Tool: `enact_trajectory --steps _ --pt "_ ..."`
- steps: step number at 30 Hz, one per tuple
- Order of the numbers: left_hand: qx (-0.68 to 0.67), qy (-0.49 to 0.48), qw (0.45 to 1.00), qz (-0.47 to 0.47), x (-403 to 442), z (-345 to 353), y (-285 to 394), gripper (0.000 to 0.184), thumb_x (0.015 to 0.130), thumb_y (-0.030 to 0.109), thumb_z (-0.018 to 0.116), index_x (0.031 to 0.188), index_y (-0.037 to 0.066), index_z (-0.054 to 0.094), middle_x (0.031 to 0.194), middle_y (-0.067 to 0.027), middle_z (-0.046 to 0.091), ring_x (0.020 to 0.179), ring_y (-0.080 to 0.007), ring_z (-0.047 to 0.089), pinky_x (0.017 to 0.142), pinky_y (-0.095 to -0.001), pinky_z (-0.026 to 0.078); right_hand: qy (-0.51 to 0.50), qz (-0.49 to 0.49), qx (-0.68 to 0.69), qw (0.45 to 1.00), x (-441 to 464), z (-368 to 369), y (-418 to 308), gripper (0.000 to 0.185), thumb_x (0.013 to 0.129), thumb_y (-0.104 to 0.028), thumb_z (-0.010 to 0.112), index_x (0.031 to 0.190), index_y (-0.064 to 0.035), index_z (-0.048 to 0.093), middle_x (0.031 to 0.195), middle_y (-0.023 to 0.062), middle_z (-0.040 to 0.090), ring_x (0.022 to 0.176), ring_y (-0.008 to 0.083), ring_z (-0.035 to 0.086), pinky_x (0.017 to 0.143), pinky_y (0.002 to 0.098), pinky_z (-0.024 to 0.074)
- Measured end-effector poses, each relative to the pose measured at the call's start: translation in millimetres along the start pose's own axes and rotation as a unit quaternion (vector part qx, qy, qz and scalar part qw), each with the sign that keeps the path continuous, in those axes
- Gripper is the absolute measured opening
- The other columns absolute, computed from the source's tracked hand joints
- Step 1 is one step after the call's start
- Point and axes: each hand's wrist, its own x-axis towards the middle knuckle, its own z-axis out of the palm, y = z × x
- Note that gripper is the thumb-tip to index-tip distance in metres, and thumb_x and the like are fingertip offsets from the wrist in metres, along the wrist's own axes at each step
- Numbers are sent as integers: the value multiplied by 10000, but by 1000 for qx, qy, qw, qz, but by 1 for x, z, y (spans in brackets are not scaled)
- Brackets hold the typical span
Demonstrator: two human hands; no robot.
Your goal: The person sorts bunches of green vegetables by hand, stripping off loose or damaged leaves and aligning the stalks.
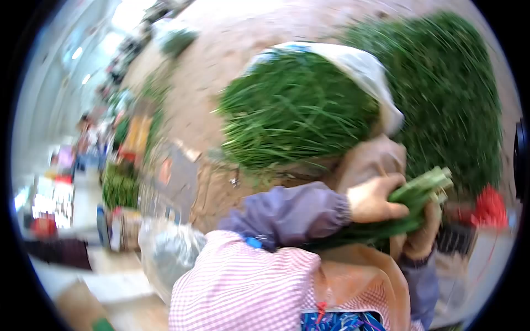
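Just one head cam here, super wide with curved black edges, aimed forward and down at the left hand (371, 204) and right hand (423, 230) up close.

passage: over the floor (199, 83) left of the bagged greens (292, 116) | ahead: bagged greens and white bag (361, 65) block the way | ahead-right: large green heap (447, 94) | far right: red bag (490, 208) | between hands: held bunch (418, 191)
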Motion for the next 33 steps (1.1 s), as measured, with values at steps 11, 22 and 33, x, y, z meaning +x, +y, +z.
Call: enact_trajectory --steps 11,22,33 --pt "-164 -79 983 -9 -11 6 -32 574 918 413 612 1322 19 504 1161 -144 635 1108 -216 581 940 -335 447 10 37 96 995 12 -23 12 399 1001 -335 516 1259 -37 576 1210 120 623 1115 226 590 1030 376 435" --pt "-520 -182 827 112 12 48 -49 473 1009 320 510 1382 32 471 1246 -27 588 1087 -124 540 966 -272 424 -89 -2 16 996 12 -21 -8 598 975 -370 520 1483 -106 348 1341 86 511 1205 221 500 1060 379 385" --pt "-427 -209 880 0 3 37 -40 555 982 474 519 1283 9 558 1125 -48 644 962 -119 592 847 -279 481 -162 -46 -25 985 22 -17 -41 641 1013 -435 435 1525 -109 227 1382 150 506 1195 242 533 987 367 480"
